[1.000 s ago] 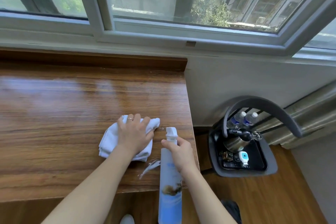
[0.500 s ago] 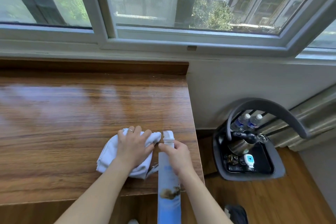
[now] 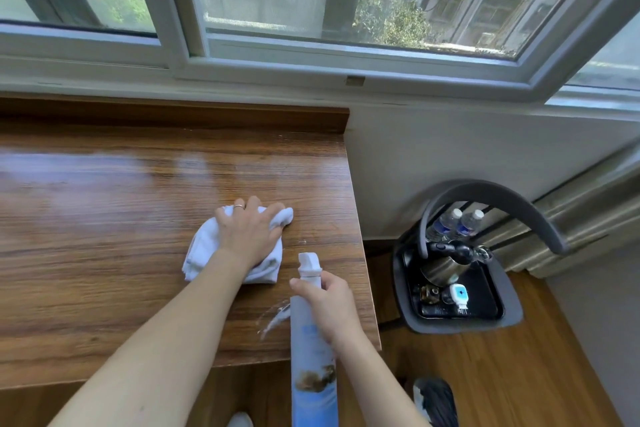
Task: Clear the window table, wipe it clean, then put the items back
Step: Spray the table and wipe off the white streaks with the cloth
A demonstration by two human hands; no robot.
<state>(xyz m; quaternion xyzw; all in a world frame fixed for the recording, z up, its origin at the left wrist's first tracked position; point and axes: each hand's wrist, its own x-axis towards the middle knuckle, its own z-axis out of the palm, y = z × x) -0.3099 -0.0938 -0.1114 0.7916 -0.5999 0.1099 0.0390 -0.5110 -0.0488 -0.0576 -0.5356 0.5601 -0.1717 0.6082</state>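
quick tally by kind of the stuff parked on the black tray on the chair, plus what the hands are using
water bottles: 2
kettle: 1
small white and blue item: 1
small dark glass item, too unclear to name: 1
white cloth, under the left hand: 1
spray bottle, held by the right hand: 1
total: 7

Table (image 3: pixel 104 218) bare left of cloth (image 3: pixel 204 250); right side blocked by spray bottle (image 3: pixel 311 340); gap between probably narrow.
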